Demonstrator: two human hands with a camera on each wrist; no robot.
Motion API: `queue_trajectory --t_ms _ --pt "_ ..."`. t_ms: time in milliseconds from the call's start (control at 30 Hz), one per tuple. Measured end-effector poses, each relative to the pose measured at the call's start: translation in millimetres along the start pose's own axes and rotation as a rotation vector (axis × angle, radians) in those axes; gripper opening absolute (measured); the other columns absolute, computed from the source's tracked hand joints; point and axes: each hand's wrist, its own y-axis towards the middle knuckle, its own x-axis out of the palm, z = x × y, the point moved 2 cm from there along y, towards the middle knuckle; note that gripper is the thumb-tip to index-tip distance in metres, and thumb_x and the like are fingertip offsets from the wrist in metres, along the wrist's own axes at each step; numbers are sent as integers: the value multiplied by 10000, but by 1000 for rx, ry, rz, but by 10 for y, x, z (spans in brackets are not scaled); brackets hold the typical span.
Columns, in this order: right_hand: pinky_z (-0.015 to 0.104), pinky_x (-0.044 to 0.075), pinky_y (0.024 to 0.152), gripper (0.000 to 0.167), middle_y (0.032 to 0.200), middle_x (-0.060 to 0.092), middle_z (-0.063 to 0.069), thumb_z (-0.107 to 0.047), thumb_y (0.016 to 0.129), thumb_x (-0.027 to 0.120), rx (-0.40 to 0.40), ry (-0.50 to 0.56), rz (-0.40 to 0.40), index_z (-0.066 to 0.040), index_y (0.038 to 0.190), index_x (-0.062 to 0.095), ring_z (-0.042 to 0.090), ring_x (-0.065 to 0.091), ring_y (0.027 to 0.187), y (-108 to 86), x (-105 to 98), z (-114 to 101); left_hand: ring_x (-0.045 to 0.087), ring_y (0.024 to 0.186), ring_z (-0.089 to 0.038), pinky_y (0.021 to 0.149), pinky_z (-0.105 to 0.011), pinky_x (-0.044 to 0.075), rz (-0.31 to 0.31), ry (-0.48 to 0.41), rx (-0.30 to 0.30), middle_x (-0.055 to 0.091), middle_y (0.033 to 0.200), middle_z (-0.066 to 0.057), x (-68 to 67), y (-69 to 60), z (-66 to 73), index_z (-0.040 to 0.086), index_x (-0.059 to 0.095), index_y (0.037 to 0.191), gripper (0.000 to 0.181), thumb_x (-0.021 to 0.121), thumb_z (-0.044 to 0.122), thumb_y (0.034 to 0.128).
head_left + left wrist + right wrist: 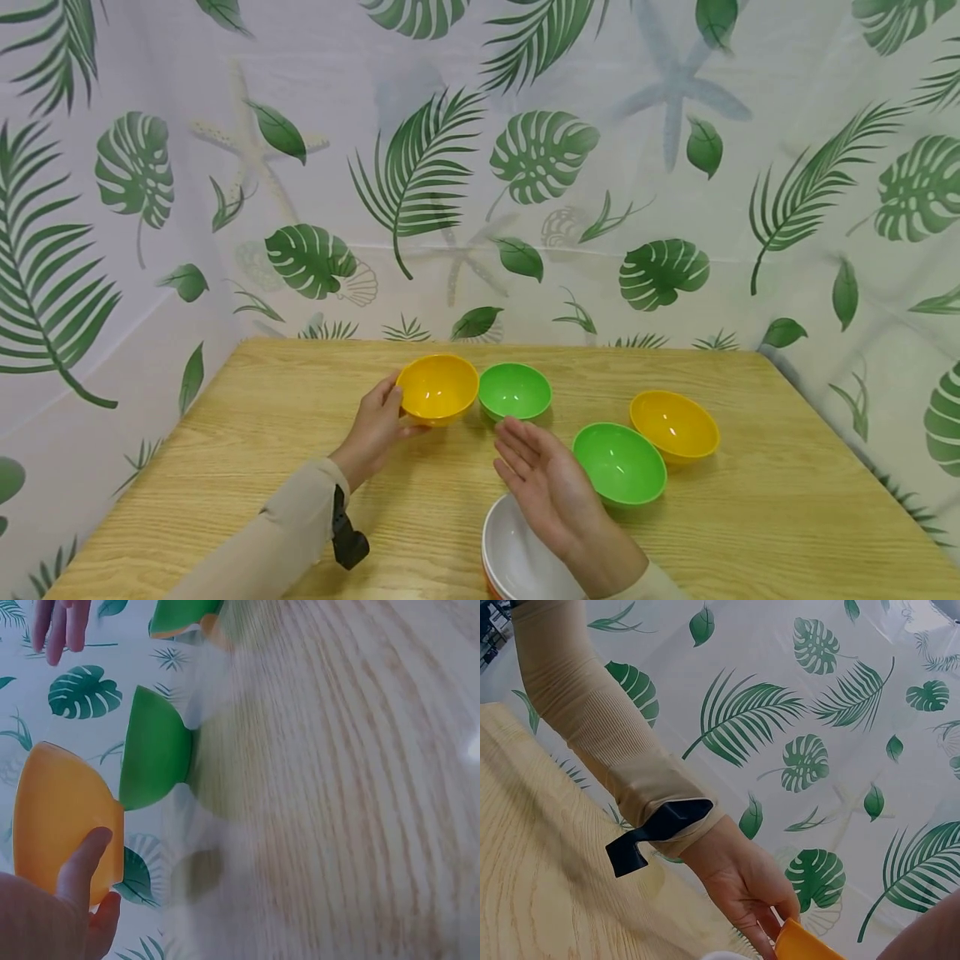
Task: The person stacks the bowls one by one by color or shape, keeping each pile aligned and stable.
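My left hand grips a yellow bowl by its left side, fingers near the rim and thumb low. In the left wrist view the bowl is upright, its base off the tabletop. Just right of it a green bowl stands on the table. My right hand is held in the air with straight fingers and the palm turned left, holding nothing. It partly hides a stack of bowls, white inside on top with an orange edge below.
Another green bowl and another yellow bowl sit close together on the right of the wooden table. A leaf-patterned cloth hangs behind the table. A black strap is on the left sleeve.
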Motion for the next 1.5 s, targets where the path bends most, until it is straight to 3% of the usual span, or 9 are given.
queue_trajectory --t_ms 567,1133,1500 --pt "422 78 1194 558 1567 61 260 -224 1060 198 25 12 -29 99 1488 46 359 61 1459 -20 -11 -1 495 1235 -323 863 -433 545 -68 -2 -11 401 1432 -138 8 -221 51 82 330 1470 410 305 155 1067" --pt "424 73 1193 558 1567 17 272 -219 1059 207 39 -1 -53 105 1486 52 384 48 1453 -5 -23 67 530 1199 -324 845 -450 550 -123 3 -22 411 1436 -184 58 -404 114 63 326 1471 420 322 164 1064" --pt "398 165 1182 533 1579 107 211 -209 1058 256 61 -37 -51 63 1499 131 347 141 1450 -36 3 56 506 1225 -323 842 -469 549 -124 -9 -15 408 1433 -162 49 -456 150 76 370 1448 419 359 215 1053"
